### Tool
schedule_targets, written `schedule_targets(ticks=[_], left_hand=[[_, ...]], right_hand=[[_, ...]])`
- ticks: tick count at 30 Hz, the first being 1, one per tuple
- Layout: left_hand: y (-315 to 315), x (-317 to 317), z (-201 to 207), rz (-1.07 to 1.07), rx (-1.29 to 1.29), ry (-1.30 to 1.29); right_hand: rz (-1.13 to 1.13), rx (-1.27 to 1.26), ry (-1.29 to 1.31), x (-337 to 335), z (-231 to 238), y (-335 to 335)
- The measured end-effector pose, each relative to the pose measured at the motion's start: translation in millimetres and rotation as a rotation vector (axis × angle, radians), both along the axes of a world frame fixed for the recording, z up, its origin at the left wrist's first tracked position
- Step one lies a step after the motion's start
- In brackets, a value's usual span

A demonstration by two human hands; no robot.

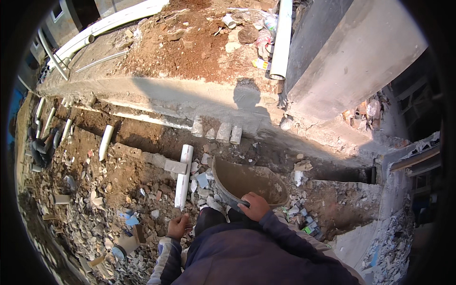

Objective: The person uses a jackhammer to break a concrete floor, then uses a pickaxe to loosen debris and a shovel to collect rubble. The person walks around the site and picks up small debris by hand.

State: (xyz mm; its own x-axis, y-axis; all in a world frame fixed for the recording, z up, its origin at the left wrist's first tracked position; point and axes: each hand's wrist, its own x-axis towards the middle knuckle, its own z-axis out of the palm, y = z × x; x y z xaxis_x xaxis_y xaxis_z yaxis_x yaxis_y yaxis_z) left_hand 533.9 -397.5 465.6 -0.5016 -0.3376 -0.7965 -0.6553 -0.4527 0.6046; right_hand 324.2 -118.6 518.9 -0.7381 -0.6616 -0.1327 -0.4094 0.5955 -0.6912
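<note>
The left hand, left of the tub, is half curled; I cannot tell whether it holds anything. The right hand grips the near rim of the tub, just ahead of the legs. Left of the tub lies a pipe, a block across it. Beyond the tub are pipe stubs, then a ledge.

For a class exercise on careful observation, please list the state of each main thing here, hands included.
Tub: open-topped, gripped at its rim
Right hand: closed on that rim
Left hand: fingers curled; whether holding anything is unclear
Nearest white pipe: lying on the ground
Grey block: resting across that pipe
Pipe by the column: open at its near end
</note>
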Motion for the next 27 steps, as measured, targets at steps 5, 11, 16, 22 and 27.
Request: schedule_targets(ticks=[5,11,16,22,27], left_hand=[[21.0,-84.2,43.9,0.215,0.059,0.028],[20.9,-76.2,-3.1,0.236,-0.223,-0.098],[10.6,-11.0,-33.9,0.518,-0.13,-0.166],[9.5,12.6,-37.5,0.221,-0.548,-0.013],[1.9,-30.2,-20.6,0.586,-0.357,-0.28]], right_hand=[[0.424,-0.074,-0.213,4.4,-17.4,-37.6],[0.236,-0.286,-0.423,-29.5,-50.5,-9.7],[0.054,0.473,-0.341,-69.7,-97.8,89.1],[-0.075,0.39,-0.582,-97.0,-124.3,137.0],[-0.125,0.279,-0.763,-109.9,-113.5,137.8]])
